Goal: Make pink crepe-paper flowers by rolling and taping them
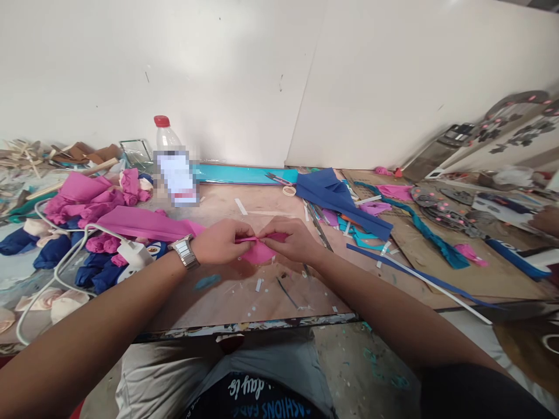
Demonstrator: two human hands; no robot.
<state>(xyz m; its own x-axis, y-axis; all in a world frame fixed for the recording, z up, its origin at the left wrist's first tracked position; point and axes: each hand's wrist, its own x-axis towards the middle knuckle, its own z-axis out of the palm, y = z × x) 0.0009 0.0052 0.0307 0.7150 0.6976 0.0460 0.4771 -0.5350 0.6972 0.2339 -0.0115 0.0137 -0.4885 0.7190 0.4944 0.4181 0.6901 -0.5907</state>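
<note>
Both hands meet over the middle of the worktable, pinching a bright pink strip of thin, cloth-like material (257, 252). My left hand (222, 240), with a metal watch at the wrist, holds a folded edge between thumb and fingers. Close against it, my right hand (293, 237) grips the same piece, fingertips almost touching the left ones. Part of the pink piece hangs below the fingers. A long pink strip (140, 223) trails out leftward behind my left wrist; whether it joins the held piece is hidden by the hand.
At left lie a pink fabric pile (82, 195), navy bundles (94, 270) and a white cable (56, 270). Behind stand a red-capped bottle (168, 137) and a phone (178, 177). Small scissors (279, 178) and navy cloth (336, 195) lie beyond my right hand. A person's hand (545, 220) shows far right.
</note>
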